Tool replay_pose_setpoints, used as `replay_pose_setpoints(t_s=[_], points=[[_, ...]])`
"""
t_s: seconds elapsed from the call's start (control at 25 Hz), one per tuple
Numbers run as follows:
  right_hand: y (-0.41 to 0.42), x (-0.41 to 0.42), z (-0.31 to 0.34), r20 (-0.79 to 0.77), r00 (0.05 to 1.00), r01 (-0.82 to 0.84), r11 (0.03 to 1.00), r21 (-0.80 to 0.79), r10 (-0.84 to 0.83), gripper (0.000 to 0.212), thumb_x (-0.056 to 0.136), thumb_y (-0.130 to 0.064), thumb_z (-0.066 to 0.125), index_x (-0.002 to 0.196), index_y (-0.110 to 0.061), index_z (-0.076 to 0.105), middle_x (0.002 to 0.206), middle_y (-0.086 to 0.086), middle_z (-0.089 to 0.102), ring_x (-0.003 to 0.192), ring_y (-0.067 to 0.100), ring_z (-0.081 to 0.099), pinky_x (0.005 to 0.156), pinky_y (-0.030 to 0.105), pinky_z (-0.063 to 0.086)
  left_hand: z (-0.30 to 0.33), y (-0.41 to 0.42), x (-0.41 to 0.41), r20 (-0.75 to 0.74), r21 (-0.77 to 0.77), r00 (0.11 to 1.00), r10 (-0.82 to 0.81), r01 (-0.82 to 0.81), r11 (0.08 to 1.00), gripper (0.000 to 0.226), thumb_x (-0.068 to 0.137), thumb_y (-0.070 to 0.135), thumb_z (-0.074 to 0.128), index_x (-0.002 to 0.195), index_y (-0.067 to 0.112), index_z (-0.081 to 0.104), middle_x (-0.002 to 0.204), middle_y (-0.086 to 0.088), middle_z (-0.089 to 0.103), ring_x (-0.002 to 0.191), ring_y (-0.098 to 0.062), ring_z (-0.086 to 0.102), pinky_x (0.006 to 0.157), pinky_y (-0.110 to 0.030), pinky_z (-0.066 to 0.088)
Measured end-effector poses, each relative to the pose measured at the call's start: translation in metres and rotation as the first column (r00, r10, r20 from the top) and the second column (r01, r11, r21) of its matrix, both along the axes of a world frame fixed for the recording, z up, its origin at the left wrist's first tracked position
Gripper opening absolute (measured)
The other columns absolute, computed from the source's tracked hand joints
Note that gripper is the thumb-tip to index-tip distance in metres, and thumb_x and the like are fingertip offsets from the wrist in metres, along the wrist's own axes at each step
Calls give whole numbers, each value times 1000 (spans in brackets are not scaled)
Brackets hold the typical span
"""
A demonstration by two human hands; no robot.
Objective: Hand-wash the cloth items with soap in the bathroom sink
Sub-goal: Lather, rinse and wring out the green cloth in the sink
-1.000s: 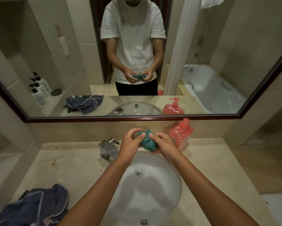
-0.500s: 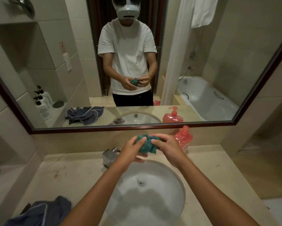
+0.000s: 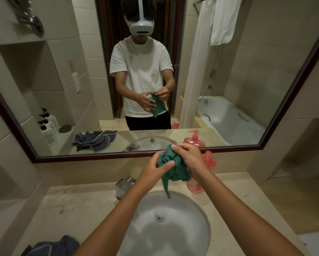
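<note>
Green cloth (image 3: 171,168), bunched and partly unfurled, is held above the far rim of the white sink (image 3: 201,215), so that any drips would fall into the basin rather than onto the stone counter (image 3: 77,209). Left hand (image 3: 155,172): fingers curled round the cloth's left side, thumb pressed across the front folds. Right hand (image 3: 190,159): fingers pinching the upper bunch from the right, holding it high so that one corner hangs free towards the drain. Judged step: opening out or rubbing the cloth between the hands. Red soap dispenser (image 3: 208,169) stands just right of the hands, within easy reach; the tap (image 3: 125,185) sits left of the basin's far edge. Dark blue cloth (image 3: 51,246) lies at the near left of the counter, probably awaiting its wash.
</note>
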State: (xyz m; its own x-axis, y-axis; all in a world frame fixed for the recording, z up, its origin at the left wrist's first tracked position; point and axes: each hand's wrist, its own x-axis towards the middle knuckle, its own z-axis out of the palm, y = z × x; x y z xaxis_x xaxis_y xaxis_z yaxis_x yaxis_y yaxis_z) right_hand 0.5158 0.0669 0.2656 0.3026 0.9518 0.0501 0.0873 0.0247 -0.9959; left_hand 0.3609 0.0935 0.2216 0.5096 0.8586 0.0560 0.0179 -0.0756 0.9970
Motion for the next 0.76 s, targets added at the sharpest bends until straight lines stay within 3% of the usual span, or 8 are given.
replay_pose_setpoints(t_s=[0.08,0.16,0.24,0.36,0.52,0.6,0.76], points=[[3,0,12,31,1000,3,1000,22,-4,13,93,-20,71,90,-9,78,77,-2,76,72,10,72,65,22,57,11,5,4,-52,154,991,121,-112,982,52,76,53,77,123,38,60,114,13,68,103,-1,66,85,-24,58],[5,4,21,0,1000,7,999,32,-7,14,93,-19,71,89,-7,78,76,0,76,68,9,71,61,20,55,18,12,5,-62,265,981,184,-161,951,33,82,39,80,112,29,68,101,10,72,94,-5,68,78,-23,58],[5,8,25,5,1000,-11,1000,19,11,14,92,-19,72,86,-8,77,75,0,76,67,9,70,61,20,55,23,19,2,-51,257,984,171,-153,954,13,90,26,76,97,15,75,89,-2,75,84,-21,72,74,-35,57],[5,15,24,7,999,-41,999,9,41,14,89,-19,75,79,-10,75,72,0,74,68,11,69,63,21,54,27,26,-5,-17,144,987,160,-156,977,20,98,23,65,88,12,78,84,-11,77,76,-22,71,73,-40,55],[6,16,18,3,993,-115,992,-50,116,6,89,-17,74,87,-12,74,81,1,75,77,15,70,68,25,53,41,27,-7,47,131,981,186,-191,973,19,99,19,63,98,8,78,93,-16,77,89,-32,74,82,-46,58],[7,17,20,14,989,-146,985,-89,148,3,89,-13,73,87,-12,72,82,1,74,79,17,69,67,26,51,49,29,-6,50,166,980,194,-199,966,17,98,18,65,97,6,77,90,-16,76,86,-33,73,80,-47,59],[10,21,27,-284,898,-362,931,-40,337,28,95,-11,65,122,-4,65,111,11,73,102,25,70,88,35,56,64,34,-3,-42,265,990,137,-121,957,17,95,23,69,96,7,73,90,-18,73,82,-32,71,77,-47,57]])
